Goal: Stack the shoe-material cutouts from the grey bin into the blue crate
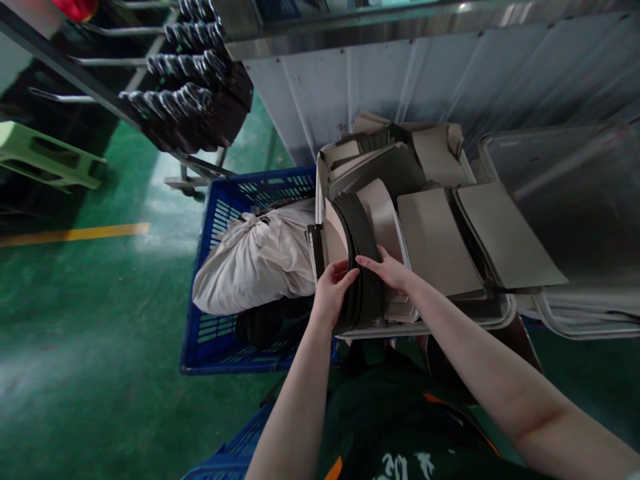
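Observation:
A stack of thin curved sheets (367, 267), dark at the edges and pale grey-beige on the faces, stands on edge in the near left part of a pale tray (466, 163). My left hand (331, 290) grips the stack's left side, its thumb on the dark edges and its fingers partly hidden behind a pale sheet. From the right, my right hand (389, 268) holds the same edges, with thumb and forefinger apart across them. Flat beige sheets (435, 240) lie right of my right hand, and more sheets (380, 170) lean behind the stack.
Left of the tray, a blue crate (197, 267) holds a white cloth bundle (265, 257). A rack with dark hanging pieces (195, 113) stands at upper left, near a green stool (47, 157). A corrugated metal wall (400, 80) runs behind. Another tray (575, 180) sits at right.

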Motion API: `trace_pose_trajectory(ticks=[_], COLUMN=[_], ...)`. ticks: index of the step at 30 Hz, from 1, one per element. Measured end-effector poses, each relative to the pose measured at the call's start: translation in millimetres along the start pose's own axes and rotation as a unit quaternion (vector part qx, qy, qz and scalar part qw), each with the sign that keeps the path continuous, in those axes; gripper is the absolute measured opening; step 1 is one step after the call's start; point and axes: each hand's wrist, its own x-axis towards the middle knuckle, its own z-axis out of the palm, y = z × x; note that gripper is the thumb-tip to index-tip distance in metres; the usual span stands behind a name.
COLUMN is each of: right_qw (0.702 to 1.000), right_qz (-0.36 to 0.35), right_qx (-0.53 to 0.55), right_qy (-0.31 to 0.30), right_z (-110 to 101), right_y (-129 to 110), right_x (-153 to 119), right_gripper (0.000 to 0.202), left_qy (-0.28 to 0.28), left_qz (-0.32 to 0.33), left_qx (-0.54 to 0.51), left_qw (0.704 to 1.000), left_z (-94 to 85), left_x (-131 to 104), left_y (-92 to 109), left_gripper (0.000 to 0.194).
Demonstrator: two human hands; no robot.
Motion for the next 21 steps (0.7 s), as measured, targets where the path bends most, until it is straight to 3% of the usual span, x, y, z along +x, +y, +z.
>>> trace_pose_trajectory(ticks=[13, 21], right_qw=[1.0, 1.0], right_qz=[0.011, 0.025], right_qx=[0.005, 0.012], right_qy=[-0.005, 0.001], right_z=[3, 4], right_y=[-2, -5], right_x=[0, -2], right_gripper=[0.085, 0.08], left_qy=[0.009, 0.092], left_qz=[-0.002, 0.045], left_qx=[-0.012, 0.067], left_qw=[1.0, 0.992], left_z=[0.6, -7.9], left_x=[-3, -8], left_y=[0, -5], left_gripper=[0.036, 0.031])
